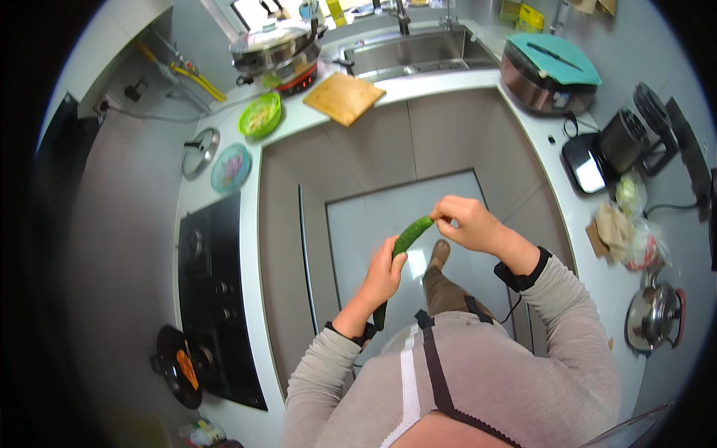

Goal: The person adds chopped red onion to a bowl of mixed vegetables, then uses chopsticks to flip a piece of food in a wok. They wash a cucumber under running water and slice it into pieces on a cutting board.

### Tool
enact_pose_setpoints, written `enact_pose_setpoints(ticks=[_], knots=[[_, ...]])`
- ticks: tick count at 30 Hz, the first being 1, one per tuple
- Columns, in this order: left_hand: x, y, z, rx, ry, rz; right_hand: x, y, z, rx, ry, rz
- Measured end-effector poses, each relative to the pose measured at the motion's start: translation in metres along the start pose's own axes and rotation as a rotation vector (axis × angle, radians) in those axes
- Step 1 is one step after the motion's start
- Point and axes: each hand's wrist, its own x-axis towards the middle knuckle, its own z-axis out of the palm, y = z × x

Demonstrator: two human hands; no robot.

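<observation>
A long green cucumber [413, 235] is held out above the floor, tilted with its upper end to the right. My left hand [385, 271] wraps around its middle, and the dark lower end shows below near the wrist. At the upper tip, the fingertips of my right hand [468, 223] pinch the cucumber's end. Black bands circle both wrists. On the counter edge ahead lies a wooden cutting board [344, 98].
A steel sink [403, 56] is set in the far counter. Left of it stand a lidded steamer pot [274, 50], a green bowl [260, 115] and a blue plate [231, 168]. A black wok [178, 367] with orange food sits by the gas hob [215, 297]. A kettle [652, 316] is on the right.
</observation>
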Motion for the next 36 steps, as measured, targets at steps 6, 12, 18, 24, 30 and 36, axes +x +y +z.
enact_pose_setpoints(ticks=[6,12,18,24,30,36], knots=[[0.15,0.009,-0.028,-0.006,-0.123,-0.051,0.111,0.086,-0.044,-0.053,0.027,-0.028],[0.29,0.022,-0.032,-0.078,-0.288,-0.047,0.184,0.156,-0.109,-0.068,0.041,0.105],[0.387,0.028,-0.054,-0.259,-0.358,-0.028,0.256,0.209,-0.149,0.123,0.055,0.296],[0.504,0.009,-0.09,-0.604,-0.247,-0.19,0.347,0.295,-0.178,0.134,0.352,0.412],[0.598,-0.009,-0.123,-0.87,-0.061,-0.348,0.438,0.393,-0.195,-0.103,0.291,0.67],[0.65,-0.03,-0.13,-0.928,0.051,-0.478,0.533,0.482,-0.16,-0.239,0.171,0.298]])
